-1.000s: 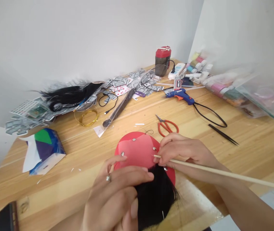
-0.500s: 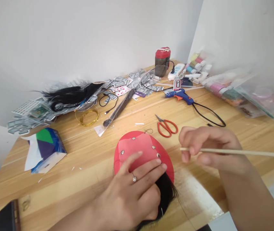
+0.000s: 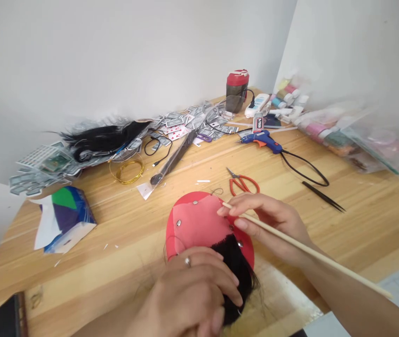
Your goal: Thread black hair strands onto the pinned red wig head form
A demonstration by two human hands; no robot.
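Observation:
A red dome-shaped form (image 3: pixel 199 222) with silver pins in it sits on the wooden table (image 3: pixel 360 210) at the near middle. Black hair (image 3: pixel 236 276) hangs over its near side. My left hand (image 3: pixel 192 295) is curled down over the hair, with a ring on one finger. My right hand (image 3: pixel 269 220) pinches a long thin wooden stick (image 3: pixel 311 252), whose tip rests at the form's right edge near a pin.
Red-handled scissors (image 3: pixel 243 183) lie just behind the form, black tweezers (image 3: pixel 323 196) to the right. A blue glue gun (image 3: pixel 264 139) with its black cord, a gold wire coil (image 3: pixel 129 171), a tissue pack (image 3: pixel 64 217), a black wig (image 3: pixel 104 138), scattered cards and plastic bags fill the back.
My right hand brought the stick back down to the form's right edge after lifting away. My left hand slid toward me, from flat on the form to curled over the hair.

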